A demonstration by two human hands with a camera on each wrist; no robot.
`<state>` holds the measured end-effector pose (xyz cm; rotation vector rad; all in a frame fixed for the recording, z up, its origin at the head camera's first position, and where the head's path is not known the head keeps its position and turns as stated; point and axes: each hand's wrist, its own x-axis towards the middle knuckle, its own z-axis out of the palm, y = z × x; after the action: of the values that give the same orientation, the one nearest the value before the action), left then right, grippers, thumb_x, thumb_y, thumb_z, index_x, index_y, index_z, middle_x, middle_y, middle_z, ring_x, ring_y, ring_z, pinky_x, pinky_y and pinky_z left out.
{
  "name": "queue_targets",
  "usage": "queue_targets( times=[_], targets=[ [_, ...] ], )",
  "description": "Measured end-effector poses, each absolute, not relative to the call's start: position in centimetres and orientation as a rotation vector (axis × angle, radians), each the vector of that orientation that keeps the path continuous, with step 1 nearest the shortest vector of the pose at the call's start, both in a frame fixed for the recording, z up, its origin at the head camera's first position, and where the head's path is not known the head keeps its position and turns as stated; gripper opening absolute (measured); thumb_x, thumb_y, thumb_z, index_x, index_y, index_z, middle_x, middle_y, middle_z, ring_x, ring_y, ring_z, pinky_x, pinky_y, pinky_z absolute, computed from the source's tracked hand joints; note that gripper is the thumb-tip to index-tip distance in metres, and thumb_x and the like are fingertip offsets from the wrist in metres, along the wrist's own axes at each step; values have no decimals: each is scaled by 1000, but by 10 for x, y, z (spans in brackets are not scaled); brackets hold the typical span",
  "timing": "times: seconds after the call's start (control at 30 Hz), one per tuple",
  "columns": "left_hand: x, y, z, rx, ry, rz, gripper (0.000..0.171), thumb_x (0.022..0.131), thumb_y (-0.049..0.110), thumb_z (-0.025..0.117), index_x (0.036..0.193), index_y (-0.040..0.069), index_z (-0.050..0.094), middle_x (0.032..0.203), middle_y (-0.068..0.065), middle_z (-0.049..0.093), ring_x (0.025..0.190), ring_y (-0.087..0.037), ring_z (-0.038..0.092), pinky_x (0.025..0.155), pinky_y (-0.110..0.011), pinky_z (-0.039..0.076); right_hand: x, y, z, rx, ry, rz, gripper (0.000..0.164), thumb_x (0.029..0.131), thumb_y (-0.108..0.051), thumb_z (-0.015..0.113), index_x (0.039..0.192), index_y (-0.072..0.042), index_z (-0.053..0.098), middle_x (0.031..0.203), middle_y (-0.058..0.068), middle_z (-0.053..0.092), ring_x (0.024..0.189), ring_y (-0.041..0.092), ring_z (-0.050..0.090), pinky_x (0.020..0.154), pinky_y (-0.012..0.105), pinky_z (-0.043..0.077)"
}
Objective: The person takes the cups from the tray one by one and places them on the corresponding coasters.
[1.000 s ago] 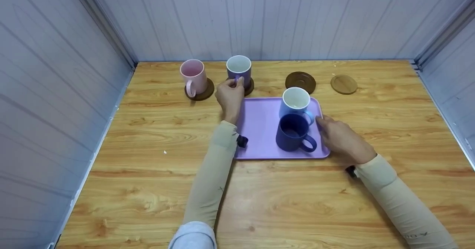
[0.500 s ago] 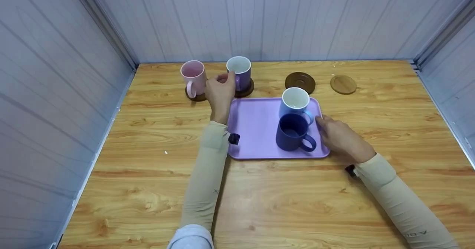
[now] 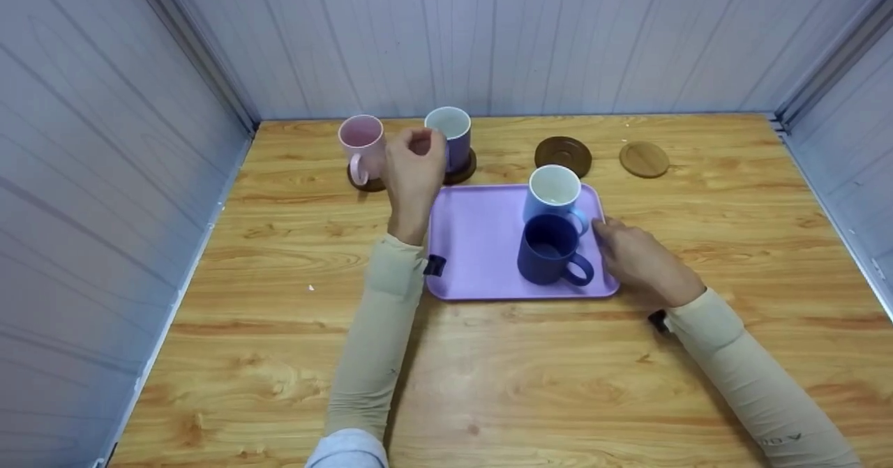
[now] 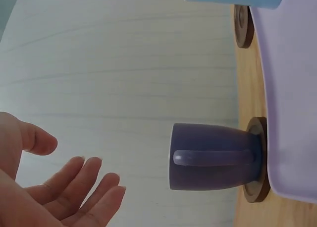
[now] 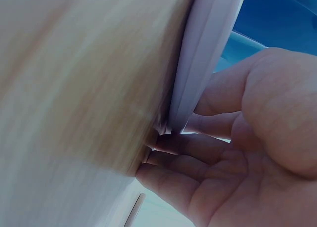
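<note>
My left hand (image 3: 416,168) hovers in front of the purple mug (image 4: 213,157), holding nothing. In the left wrist view its thumb and loosely bent fingers (image 4: 81,182) are apart from the mug. That mug stands upright on a dark round coaster (image 4: 257,182), its handle facing me. At the lilac tray's (image 3: 474,245) right edge, my right hand (image 3: 638,255) grips the rim, thumb over the top and fingertips low by the table. A light blue mug (image 3: 554,189) and a navy mug (image 3: 548,252) stand upright on the tray's right half, navy nearer me.
Left of the purple mug, a pink mug (image 3: 364,148) stands on another dark coaster (image 3: 370,184). Behind the tray lie a dark brown coaster (image 3: 564,155) and a lighter wooden one (image 3: 644,159). Pale panel walls (image 3: 460,42) enclose the wooden table (image 3: 279,356) at back and sides.
My left hand has let go of the purple mug's handle and drawn back left and up from it. My right hand, the tray and its mugs have stayed in place.
</note>
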<state>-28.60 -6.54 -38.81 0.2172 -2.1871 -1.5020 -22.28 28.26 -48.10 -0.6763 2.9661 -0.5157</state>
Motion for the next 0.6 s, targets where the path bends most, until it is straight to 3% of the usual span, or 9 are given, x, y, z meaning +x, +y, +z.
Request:
queue_targets(
  times=[0.17,0.6],
  targets=[
    [-276,-64,-387,128,-2214,-1448,21,94,27,68,98,9,79,90,-2,76,83,-12,69,78,-28,54,-224,284,-482,-645,2940,-523,47,105,-6,47,148,14,45,142,37,53,124,52,58,105,62,46],
    [-260,-65,-399,38,-2361,-1340,19,94,27,68,101,11,78,90,-1,76,80,-9,69,75,-29,56,-224,284,-482,-660,2969,-507,46,103,-5,50,146,12,48,141,37,54,117,55,61,99,65,48]
  ],
)
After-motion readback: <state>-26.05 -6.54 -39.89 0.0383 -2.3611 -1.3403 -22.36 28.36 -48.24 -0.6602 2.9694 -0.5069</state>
